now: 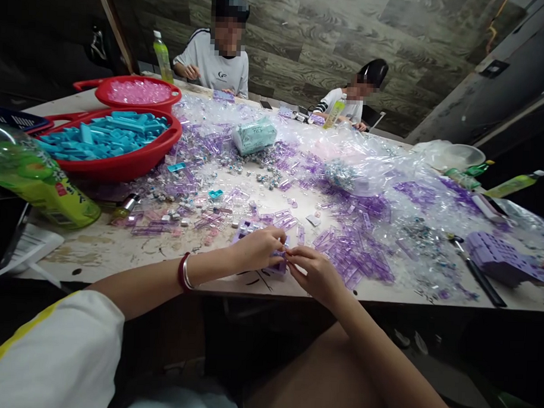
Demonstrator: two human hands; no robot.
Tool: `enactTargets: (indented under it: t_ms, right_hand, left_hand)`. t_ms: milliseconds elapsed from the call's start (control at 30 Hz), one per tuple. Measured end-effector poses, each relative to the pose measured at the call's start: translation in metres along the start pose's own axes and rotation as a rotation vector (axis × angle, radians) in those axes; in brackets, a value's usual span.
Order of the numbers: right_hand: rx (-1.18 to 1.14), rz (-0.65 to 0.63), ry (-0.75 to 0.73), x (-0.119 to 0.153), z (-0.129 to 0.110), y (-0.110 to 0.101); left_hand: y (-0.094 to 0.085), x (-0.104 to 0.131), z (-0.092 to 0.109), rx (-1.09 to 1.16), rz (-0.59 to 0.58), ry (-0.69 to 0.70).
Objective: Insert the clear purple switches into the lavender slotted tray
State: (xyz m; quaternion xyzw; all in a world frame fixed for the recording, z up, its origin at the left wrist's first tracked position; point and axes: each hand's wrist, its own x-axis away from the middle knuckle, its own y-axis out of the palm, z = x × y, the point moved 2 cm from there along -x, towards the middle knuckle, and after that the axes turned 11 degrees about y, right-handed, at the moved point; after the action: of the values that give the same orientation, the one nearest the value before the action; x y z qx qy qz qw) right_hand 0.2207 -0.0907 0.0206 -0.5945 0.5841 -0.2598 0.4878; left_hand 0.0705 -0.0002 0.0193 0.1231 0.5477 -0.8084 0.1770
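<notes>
My left hand (259,249), with a red band and a silver bangle at the wrist, reaches over a light purple block or holder (242,231) near the table's front edge. Its fingers are bent and closed at the tips. From the right, my right hand (316,271) meets it, thumb and forefinger pinched together. Whatever lies between the fingertips is too small to make out. Beside my right hand spreads a pile of clear purple plastic pieces (353,254). Several more purple pieces (284,219) lie just beyond my hands.
Red baskets hold blue pieces (123,130) and pink pieces (139,92) at left. A large green drink bottle (45,178) leans nearby. A tissue pack (255,136) lies mid-table. At right are stacked purple trays (497,256) and a black-handled tool (481,277). Two people sit opposite.
</notes>
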Motion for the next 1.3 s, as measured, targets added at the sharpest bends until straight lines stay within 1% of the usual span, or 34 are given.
enactTargets:
  t_ms: [100,233,400,533,633,767,900,1000,1067,1133,1200,1233,1300]
  right_hand:
    - [-0.026,0.013,-0.002,-0.001,0.002,0.002]
    - [-0.093,0.052,-0.028,-0.002,0.005,0.004]
    - [-0.135,0.053,-0.018,-0.004,0.007,0.002]
    - [-0.135,0.028,-0.015,-0.006,0.006,0.003]
    - [-0.189,0.050,-0.013,-0.006,0.008,0.006]
    - [-0.240,0.101,-0.012,-0.003,0.012,0.010]
    - [-0.192,0.115,-0.024,-0.001,0.008,0.010]
    - [-0.162,0.098,-0.032,-0.006,0.008,0.004]
    - [-0.137,0.126,0.014,-0.013,0.017,-0.004]
    - [-0.051,0.196,0.157,-0.021,0.038,-0.014]
    - [0.100,0.264,0.372,-0.030,0.069,-0.023]
    - [0.195,0.276,0.478,-0.035,0.086,-0.027]
    - [0.286,0.292,0.584,-0.045,0.118,-0.032]
  left_hand:
    - [0.002,-0.002,-0.002,0.025,-0.021,0.008]
    - [0.002,-0.006,-0.002,0.019,-0.086,-0.021]
    - [-0.002,-0.013,0.003,-0.019,-0.166,-0.094]
    - [-0.003,-0.015,0.003,0.016,-0.198,-0.131]
    - [-0.002,-0.015,0.001,0.018,-0.200,-0.136]
    - [0.001,-0.015,-0.001,-0.002,-0.185,-0.100]
    - [0.004,-0.010,-0.001,-0.028,-0.175,-0.069]
    - [0.006,-0.005,0.001,-0.046,-0.113,-0.058]
    - [0.005,-0.003,0.002,-0.036,-0.052,-0.048]
    - [0.004,-0.002,0.003,-0.025,-0.009,-0.018]
    - [0.003,-0.002,0.004,-0.032,0.006,0.023]
    - [0.003,-0.003,0.004,-0.040,0.007,0.043]
    - [0.004,-0.002,0.004,-0.060,0.005,0.072]
